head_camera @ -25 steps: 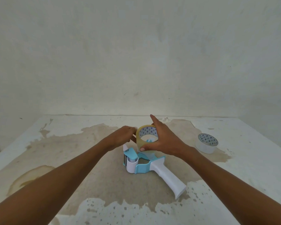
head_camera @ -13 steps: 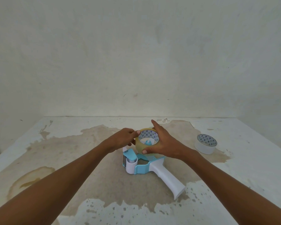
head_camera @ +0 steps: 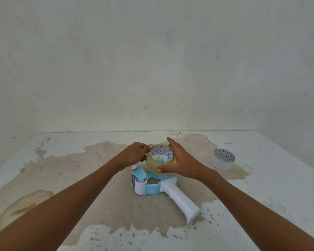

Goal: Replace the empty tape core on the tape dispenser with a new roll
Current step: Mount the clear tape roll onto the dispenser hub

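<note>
Fingertips of your right hand point(head_camera: 184, 164) wrap the near and far walls of the yellowish clear tape roll with the white printed core point(head_camera: 160, 159), thumb low on its front face, while your left hand point(head_camera: 133, 155) pinches the roll's upper left rim between thumb and forefinger, so both hands are closed on the roll and neither is free. That roll sits over the blue hub point(head_camera: 159, 159) of the blue-and-white pistol-grip tape dispenser point(head_camera: 159, 186), which lies on its side on the stained, peeling white tabletop point(head_camera: 261, 196); the hub shows through the core, though how far down the roll is seated cannot be told. Judging by this, you are pressing the new roll home. Keep it level and push evenly with both hands, because a tilted core may bind on the hub. Nothing pins the dispenser, so press straight down into the table, not sideways, or the white handle point(head_camera: 181, 202) may skid. Check which way the tape unwinds before seating fully. Well apart to the right rests the white ring of empty tape core point(head_camera: 223, 159), out of your way.
</note>
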The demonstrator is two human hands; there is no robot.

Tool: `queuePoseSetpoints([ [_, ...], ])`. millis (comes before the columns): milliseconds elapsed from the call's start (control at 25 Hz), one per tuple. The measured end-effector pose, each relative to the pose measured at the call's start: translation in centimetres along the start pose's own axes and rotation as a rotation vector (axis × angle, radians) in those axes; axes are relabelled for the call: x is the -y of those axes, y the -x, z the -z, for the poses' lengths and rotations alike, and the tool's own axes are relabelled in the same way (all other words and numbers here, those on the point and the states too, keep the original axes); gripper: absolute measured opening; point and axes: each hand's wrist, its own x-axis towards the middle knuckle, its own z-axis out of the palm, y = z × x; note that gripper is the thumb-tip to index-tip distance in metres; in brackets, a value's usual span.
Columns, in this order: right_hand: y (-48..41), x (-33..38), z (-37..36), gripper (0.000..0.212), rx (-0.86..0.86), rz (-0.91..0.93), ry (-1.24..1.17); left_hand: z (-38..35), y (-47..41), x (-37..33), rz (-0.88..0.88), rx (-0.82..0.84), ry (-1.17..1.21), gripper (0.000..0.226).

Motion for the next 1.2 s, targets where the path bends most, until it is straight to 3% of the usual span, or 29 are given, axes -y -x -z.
queuePoseSetpoints([
  [240, 0.0, 0.1, -0.2, 0.081, -0.015, 0.041, -0.069, 0.1, -0.1, 0.1, 0.075, 0.041, 0.042, 0.055],
  [480, -0.3, -0.3, -0.4, 0.094, 0.045, 0.019, -0.151, 0.4, -0.4, -0.1, 0.152, 0.082, 0.043, 0.061],
  [1000, 0.1, -1.0, -1.6, 0.083, 0.002, 0.032, -0.240, 0.8, -1.2, 0.2, 0.219, 0.191, 0.022, 0.064],
  [1200, 0.3, -1.4, -1.7, 0.089, -0.009, 0.027, -0.283, 1.3, -1.4, 1.0, 0.139, 0.071, 0.116, 0.054],
])
